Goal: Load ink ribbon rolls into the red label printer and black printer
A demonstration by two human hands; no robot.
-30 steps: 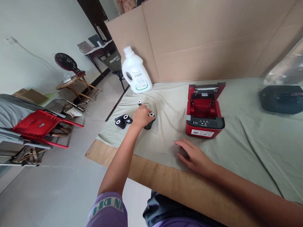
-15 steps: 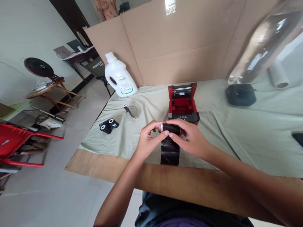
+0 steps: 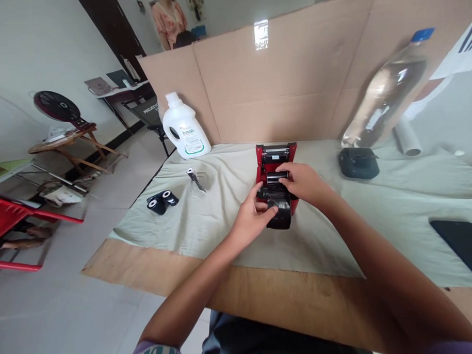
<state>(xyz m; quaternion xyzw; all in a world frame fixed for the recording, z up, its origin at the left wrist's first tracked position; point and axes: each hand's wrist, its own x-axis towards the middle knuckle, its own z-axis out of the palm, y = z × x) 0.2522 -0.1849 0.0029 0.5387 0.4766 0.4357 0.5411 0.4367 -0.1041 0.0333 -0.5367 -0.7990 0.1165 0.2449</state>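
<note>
A small red printer [image 3: 276, 154] with its lid open stands on the grey-green cloth [image 3: 206, 219]. Both hands hold a black ribbon roll [image 3: 279, 209] at its open front. My left hand [image 3: 253, 217] pinches the roll's lower left end. My right hand [image 3: 303, 182] grips the upper spool over the printer's bay. The black film stretches between the two ends. Much of the printer's body is hidden behind my hands.
Two black rolls [image 3: 161, 201] and one thin spool [image 3: 195, 179] lie left of the printer. A white jug [image 3: 185, 128] stands at the back left, a clear bottle [image 3: 384, 95], a black device [image 3: 358, 163] and a paper roll [image 3: 407, 138] at the right. Cardboard walls [image 3: 279, 82] close the back. A dark flat object [image 3: 465, 246] lies at the right edge.
Both hands carried the black ribbon roll from near the table's front edge forward onto the open red printer. One second ago my left hand was picking it up at the left.
</note>
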